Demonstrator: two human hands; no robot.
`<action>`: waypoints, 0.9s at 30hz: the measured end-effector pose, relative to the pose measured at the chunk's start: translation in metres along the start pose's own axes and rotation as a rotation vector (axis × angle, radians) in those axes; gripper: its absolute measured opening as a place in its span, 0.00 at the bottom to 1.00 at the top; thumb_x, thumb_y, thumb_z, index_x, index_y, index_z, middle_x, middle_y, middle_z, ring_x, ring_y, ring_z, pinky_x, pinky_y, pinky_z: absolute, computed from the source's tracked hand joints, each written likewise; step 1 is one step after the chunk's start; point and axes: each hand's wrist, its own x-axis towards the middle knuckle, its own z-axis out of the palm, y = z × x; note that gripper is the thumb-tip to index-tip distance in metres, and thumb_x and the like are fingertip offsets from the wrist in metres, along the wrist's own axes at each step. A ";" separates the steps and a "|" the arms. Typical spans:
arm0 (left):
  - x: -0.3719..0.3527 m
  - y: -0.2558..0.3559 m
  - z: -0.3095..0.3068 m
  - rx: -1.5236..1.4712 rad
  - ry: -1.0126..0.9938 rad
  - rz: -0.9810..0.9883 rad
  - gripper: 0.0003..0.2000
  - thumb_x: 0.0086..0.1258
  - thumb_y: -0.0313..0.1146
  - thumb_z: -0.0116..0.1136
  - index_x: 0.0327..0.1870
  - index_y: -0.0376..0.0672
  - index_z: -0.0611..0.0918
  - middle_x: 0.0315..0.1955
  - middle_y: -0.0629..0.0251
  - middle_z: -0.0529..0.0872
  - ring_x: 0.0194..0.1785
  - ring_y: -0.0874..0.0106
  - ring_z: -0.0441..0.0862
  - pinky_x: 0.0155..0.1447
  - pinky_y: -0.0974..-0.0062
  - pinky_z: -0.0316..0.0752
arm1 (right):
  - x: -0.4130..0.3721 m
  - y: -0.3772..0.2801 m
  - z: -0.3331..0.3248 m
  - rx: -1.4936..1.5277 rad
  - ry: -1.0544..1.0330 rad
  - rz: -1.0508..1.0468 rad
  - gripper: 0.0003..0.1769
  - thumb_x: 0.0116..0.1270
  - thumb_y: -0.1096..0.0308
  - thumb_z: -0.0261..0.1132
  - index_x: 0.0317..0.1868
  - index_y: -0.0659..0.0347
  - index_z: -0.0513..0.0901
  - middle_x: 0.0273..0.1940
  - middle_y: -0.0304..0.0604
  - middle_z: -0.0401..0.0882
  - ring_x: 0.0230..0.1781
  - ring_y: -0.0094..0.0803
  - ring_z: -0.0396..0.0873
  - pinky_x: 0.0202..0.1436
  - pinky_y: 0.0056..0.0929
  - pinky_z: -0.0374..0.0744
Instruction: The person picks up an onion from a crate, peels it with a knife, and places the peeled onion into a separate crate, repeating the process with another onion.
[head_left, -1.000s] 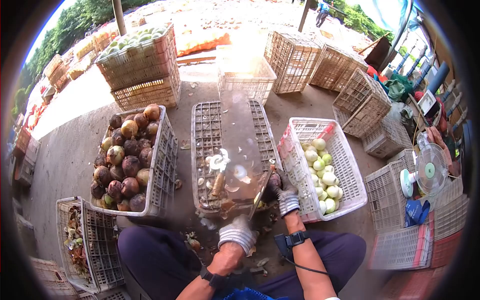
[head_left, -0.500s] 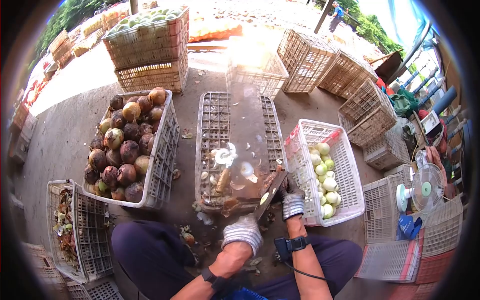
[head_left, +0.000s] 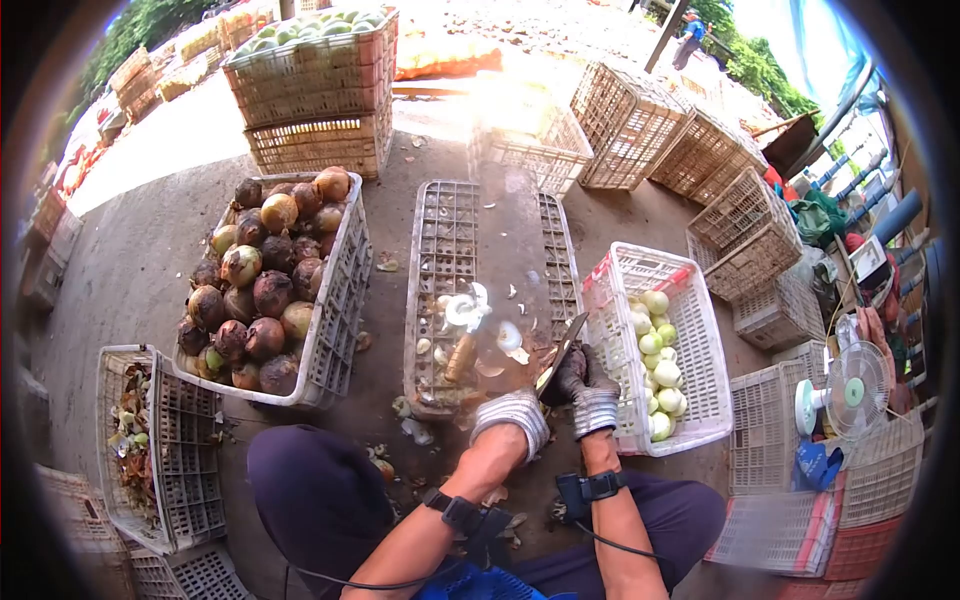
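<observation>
My left hand (head_left: 512, 418), in a white striped glove, is closed at the lower end of a dark-bladed knife (head_left: 566, 348) that slants up to the right. My right hand (head_left: 588, 388), its glove dark over the fingers, is curled close beside the blade; whatever it holds is hidden. A small pale green piece (head_left: 545, 378) shows against the blade. Both hands are at the near right corner of a plank (head_left: 512, 260) lying over an upturned crate (head_left: 440, 240). Pale onion scraps (head_left: 467, 308) and a brown cylindrical handle-like piece (head_left: 461, 357) lie on the plank's left side.
Left stands a crate (head_left: 345, 290) of unpeeled onions (head_left: 272, 293), with a scrap crate (head_left: 185, 470) nearer me. On the right, another crate (head_left: 708, 350) holds peeled onions (head_left: 667, 373). Stacked crates (head_left: 625, 125) and a fan (head_left: 856, 390) stand farther right. A distant person (head_left: 690, 38) is at the back.
My left hand has moved right and up, closer to my right hand. The knife now stands steeper. The whole view has shifted slightly.
</observation>
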 end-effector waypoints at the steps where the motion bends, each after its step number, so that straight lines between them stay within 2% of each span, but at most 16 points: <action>1: 0.004 0.000 0.002 -0.021 -0.032 -0.022 0.15 0.58 0.34 0.61 0.42 0.32 0.83 0.36 0.49 0.87 0.41 0.54 0.87 0.41 0.59 0.81 | 0.000 0.001 0.001 0.000 -0.001 0.003 0.27 0.63 0.65 0.65 0.63 0.58 0.75 0.45 0.54 0.84 0.43 0.35 0.82 0.48 0.33 0.79; 3: -0.002 -0.008 0.008 -0.145 -0.111 -0.080 0.15 0.65 0.38 0.55 0.42 0.33 0.82 0.33 0.53 0.86 0.36 0.59 0.84 0.41 0.63 0.79 | -0.001 -0.007 -0.001 -0.004 -0.003 0.007 0.28 0.62 0.66 0.66 0.64 0.56 0.75 0.45 0.51 0.84 0.42 0.31 0.81 0.48 0.32 0.79; 5: 0.073 -0.011 0.023 -0.346 -0.608 -0.730 0.19 0.69 0.47 0.53 0.42 0.37 0.83 0.29 0.53 0.86 0.30 0.61 0.82 0.39 0.65 0.80 | -0.008 -0.030 -0.011 0.059 -0.076 0.050 0.31 0.61 0.68 0.68 0.66 0.62 0.73 0.48 0.48 0.84 0.44 0.29 0.81 0.51 0.28 0.78; 6: 0.062 -0.020 0.023 -0.401 -0.238 -0.248 0.16 0.69 0.41 0.52 0.44 0.36 0.81 0.32 0.55 0.85 0.33 0.63 0.80 0.40 0.67 0.78 | -0.008 -0.039 -0.015 0.091 -0.109 0.070 0.32 0.61 0.69 0.69 0.66 0.64 0.72 0.49 0.46 0.84 0.45 0.28 0.80 0.53 0.26 0.78; 7: 0.052 -0.030 0.022 -0.274 0.145 0.228 0.13 0.68 0.35 0.52 0.46 0.35 0.80 0.34 0.56 0.83 0.36 0.64 0.79 0.42 0.68 0.76 | -0.008 -0.033 -0.016 0.189 -0.112 0.079 0.33 0.61 0.69 0.69 0.66 0.65 0.72 0.50 0.46 0.83 0.47 0.29 0.80 0.54 0.27 0.78; 8: 0.021 -0.012 -0.001 -0.188 0.194 0.279 0.17 0.69 0.41 0.52 0.49 0.36 0.79 0.35 0.54 0.85 0.33 0.63 0.78 0.41 0.66 0.78 | -0.009 -0.018 -0.014 0.286 -0.114 0.094 0.33 0.61 0.69 0.70 0.66 0.66 0.71 0.52 0.47 0.82 0.48 0.30 0.79 0.55 0.27 0.78; 10: 0.012 -0.012 -0.007 -0.260 0.208 0.252 0.20 0.70 0.45 0.51 0.51 0.36 0.77 0.39 0.51 0.83 0.36 0.58 0.79 0.41 0.61 0.77 | -0.008 0.005 -0.013 0.574 -0.135 0.213 0.34 0.60 0.71 0.71 0.66 0.68 0.71 0.57 0.48 0.78 0.53 0.34 0.77 0.58 0.31 0.77; 13: 0.005 -0.023 -0.010 -0.530 0.115 0.078 0.24 0.71 0.50 0.49 0.55 0.37 0.75 0.44 0.46 0.82 0.41 0.51 0.80 0.40 0.53 0.77 | -0.007 0.035 -0.018 0.729 -0.177 0.229 0.35 0.59 0.71 0.70 0.67 0.68 0.69 0.59 0.48 0.76 0.54 0.37 0.77 0.58 0.35 0.78; 15: 0.002 -0.024 -0.014 -0.670 0.049 -0.047 0.27 0.72 0.54 0.48 0.57 0.37 0.74 0.48 0.43 0.80 0.44 0.46 0.81 0.40 0.48 0.76 | -0.004 0.048 -0.018 0.802 -0.203 0.231 0.34 0.60 0.69 0.69 0.67 0.65 0.70 0.56 0.45 0.78 0.54 0.34 0.76 0.59 0.32 0.76; 16: 0.014 -0.034 -0.006 -0.529 0.149 0.070 0.23 0.71 0.50 0.51 0.53 0.37 0.78 0.45 0.46 0.83 0.46 0.51 0.82 0.44 0.56 0.78 | -0.003 0.052 -0.020 0.825 -0.244 0.255 0.33 0.59 0.66 0.70 0.66 0.63 0.72 0.55 0.43 0.79 0.53 0.30 0.75 0.59 0.28 0.73; 19: 0.009 -0.040 -0.001 -0.486 0.335 0.213 0.24 0.60 0.49 0.67 0.47 0.36 0.83 0.38 0.47 0.87 0.43 0.52 0.85 0.44 0.61 0.80 | -0.002 0.052 -0.019 0.600 -0.229 0.260 0.37 0.56 0.56 0.72 0.65 0.58 0.73 0.55 0.45 0.80 0.56 0.31 0.75 0.61 0.28 0.71; 21: 0.005 -0.037 -0.003 -0.483 0.338 0.195 0.24 0.59 0.48 0.68 0.47 0.37 0.84 0.38 0.48 0.87 0.43 0.53 0.85 0.45 0.61 0.79 | -0.001 0.050 -0.018 0.365 -0.171 0.244 0.39 0.54 0.58 0.74 0.66 0.58 0.73 0.55 0.47 0.80 0.55 0.35 0.77 0.58 0.31 0.75; 23: 0.006 -0.037 -0.004 -0.430 0.324 0.187 0.23 0.59 0.48 0.69 0.47 0.38 0.83 0.38 0.48 0.87 0.43 0.54 0.85 0.44 0.62 0.79 | 0.003 0.046 -0.016 0.147 -0.112 0.227 0.40 0.51 0.67 0.75 0.66 0.61 0.72 0.53 0.47 0.80 0.50 0.35 0.78 0.52 0.32 0.80; 24: 0.005 -0.036 -0.005 -0.426 0.310 0.184 0.23 0.58 0.48 0.69 0.48 0.38 0.83 0.38 0.48 0.87 0.43 0.55 0.85 0.45 0.62 0.79 | 0.005 0.057 -0.014 0.208 -0.100 0.242 0.41 0.47 0.67 0.76 0.65 0.61 0.74 0.50 0.45 0.81 0.47 0.34 0.79 0.50 0.31 0.79; 26: -0.005 -0.032 -0.009 -0.450 0.281 0.176 0.24 0.58 0.48 0.70 0.48 0.38 0.83 0.39 0.49 0.87 0.43 0.56 0.85 0.45 0.63 0.79 | 0.019 0.122 0.003 0.224 -0.098 0.275 0.39 0.47 0.70 0.73 0.63 0.62 0.75 0.49 0.45 0.82 0.46 0.36 0.79 0.51 0.32 0.79; 27: -0.012 -0.028 -0.013 -0.474 0.246 0.181 0.24 0.60 0.47 0.67 0.51 0.39 0.81 0.41 0.49 0.86 0.42 0.55 0.85 0.44 0.60 0.79 | 0.016 0.125 0.003 0.352 -0.099 0.335 0.38 0.46 0.71 0.72 0.62 0.63 0.75 0.49 0.46 0.82 0.45 0.37 0.80 0.51 0.33 0.80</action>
